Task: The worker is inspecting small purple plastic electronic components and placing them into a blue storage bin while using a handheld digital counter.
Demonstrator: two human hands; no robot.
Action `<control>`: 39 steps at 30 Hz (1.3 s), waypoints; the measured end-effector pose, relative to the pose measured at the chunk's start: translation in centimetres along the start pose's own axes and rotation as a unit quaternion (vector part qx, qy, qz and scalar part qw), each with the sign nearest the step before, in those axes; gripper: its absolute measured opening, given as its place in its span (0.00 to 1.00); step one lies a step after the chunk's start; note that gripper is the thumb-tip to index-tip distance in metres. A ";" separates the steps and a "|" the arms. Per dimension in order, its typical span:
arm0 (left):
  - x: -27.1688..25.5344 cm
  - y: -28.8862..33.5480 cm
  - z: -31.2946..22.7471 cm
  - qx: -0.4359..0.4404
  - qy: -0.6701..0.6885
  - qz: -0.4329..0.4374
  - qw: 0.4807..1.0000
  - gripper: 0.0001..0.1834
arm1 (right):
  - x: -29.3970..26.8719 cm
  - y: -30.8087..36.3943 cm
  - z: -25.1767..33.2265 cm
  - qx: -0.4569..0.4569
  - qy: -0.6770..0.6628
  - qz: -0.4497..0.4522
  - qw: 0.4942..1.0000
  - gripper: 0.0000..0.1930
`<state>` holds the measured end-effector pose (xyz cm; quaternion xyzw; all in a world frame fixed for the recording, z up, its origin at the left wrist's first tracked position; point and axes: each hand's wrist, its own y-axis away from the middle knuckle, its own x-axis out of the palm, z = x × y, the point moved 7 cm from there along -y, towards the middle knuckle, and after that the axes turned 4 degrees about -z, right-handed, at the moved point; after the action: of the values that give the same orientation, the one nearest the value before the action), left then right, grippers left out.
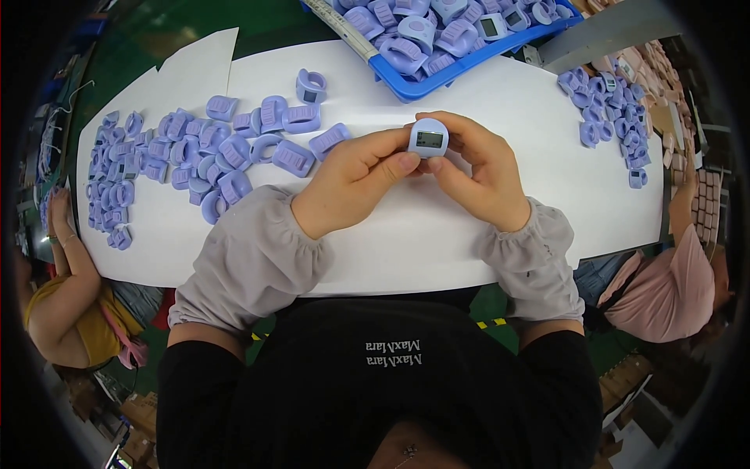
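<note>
Between my two hands I hold up a small lilac ring-shaped device with a dark-framed grey display (428,138), screen upward. My left hand (344,187) pinches its lower left side with thumb and fingertips. The fingers of my right hand (491,178) curl behind it, with the thumb at its lower right edge. Just left of my left hand lies a similar lilac device (329,141), part of a broad spread of several more (187,148) across the white table. Most of those show a ribbed face, and a few show their ring opening or display.
A blue crate (414,87) heaped with the same lilac devices stands at the far edge of the white table (406,258). Another pile (617,109) lies at the right end, near a grey metal post (598,39). People sit at the left (70,313) and right (664,289).
</note>
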<state>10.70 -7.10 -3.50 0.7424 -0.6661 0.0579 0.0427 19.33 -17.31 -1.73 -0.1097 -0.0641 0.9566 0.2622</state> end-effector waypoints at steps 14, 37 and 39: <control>0.2 -0.2 -0.1 -0.031 0.049 -0.077 0.995 0.14 | 0.1 -0.1 0.0 0.014 0.018 -0.033 0.999 0.24; -0.3 0.7 -0.3 -0.136 0.101 -0.042 0.985 0.12 | 2.0 -0.4 1.7 -0.097 -0.011 0.126 0.987 0.29; -0.3 0.6 0.4 -0.170 0.185 -0.054 0.966 0.15 | 2.1 -0.4 1.8 -0.114 0.006 0.116 0.987 0.29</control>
<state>10.05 -6.94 -3.95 0.7358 -0.6052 0.0771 0.2938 17.39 -16.00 -0.29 -0.1510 -0.1581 0.9664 0.1353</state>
